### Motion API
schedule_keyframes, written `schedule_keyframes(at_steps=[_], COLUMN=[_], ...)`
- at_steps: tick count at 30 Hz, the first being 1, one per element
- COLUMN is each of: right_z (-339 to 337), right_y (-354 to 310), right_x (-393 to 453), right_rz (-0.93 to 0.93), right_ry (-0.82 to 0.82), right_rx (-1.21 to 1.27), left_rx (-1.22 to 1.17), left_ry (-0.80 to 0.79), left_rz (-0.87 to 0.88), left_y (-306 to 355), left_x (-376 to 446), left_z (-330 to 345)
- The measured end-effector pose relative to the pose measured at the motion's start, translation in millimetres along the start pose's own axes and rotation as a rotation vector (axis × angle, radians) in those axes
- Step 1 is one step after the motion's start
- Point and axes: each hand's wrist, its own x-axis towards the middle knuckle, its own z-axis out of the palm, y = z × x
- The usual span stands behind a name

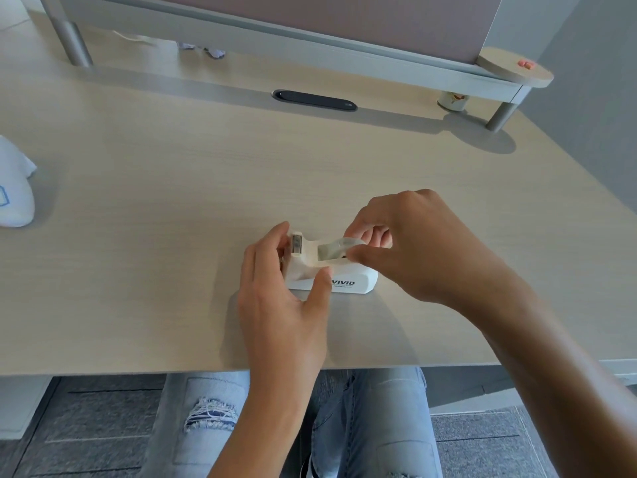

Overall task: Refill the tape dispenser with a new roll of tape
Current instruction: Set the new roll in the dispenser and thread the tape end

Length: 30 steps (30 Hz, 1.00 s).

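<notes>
A white tape dispenser point(351, 282) marked VIVID sits on the pale wooden desk point(206, 188), near its front edge. My left hand point(281, 301) grips the dispenser's cutter end, thumb on the near side and fingers on the far side. My right hand point(410, 243) pinches a clear roll of tape point(336, 248) between thumb and fingers, right over the dispenser's well. The roll is partly inside the well and partly hidden by my fingers.
A white pouch point(13, 188) lies at the desk's left edge. A grey shelf riser point(310, 43) spans the back, with a small cup point(451, 101) under its right end and a dark cable slot point(313, 100) in front of it. My knees show below the desk.
</notes>
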Motion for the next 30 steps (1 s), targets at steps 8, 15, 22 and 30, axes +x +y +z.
schedule_keyframes(at_steps=[8,15,22,30], right_z=[9.7,34.3,38.7,44.0], right_y=[8.4,22.6,43.9,54.0], right_x=[-9.0,-23.5,-27.9,-22.3], right_rz=[0.025,0.069,0.059,0.025], right_ry=[0.112,0.295,0.221,0.203], right_rx=[0.169,0.37,0.644,0.769], left_rx=[0.117,0.317,0.399,0.372], left_ry=[0.009,-0.048,-0.076,-0.051], left_rz=[0.125,0.239,0.246,0.221], left_y=[8.1,27.0,33.3,46.3], left_x=[-6.2,1.0,9.2,4.7], left_z=[-0.7,10.5,15.5,24.6])
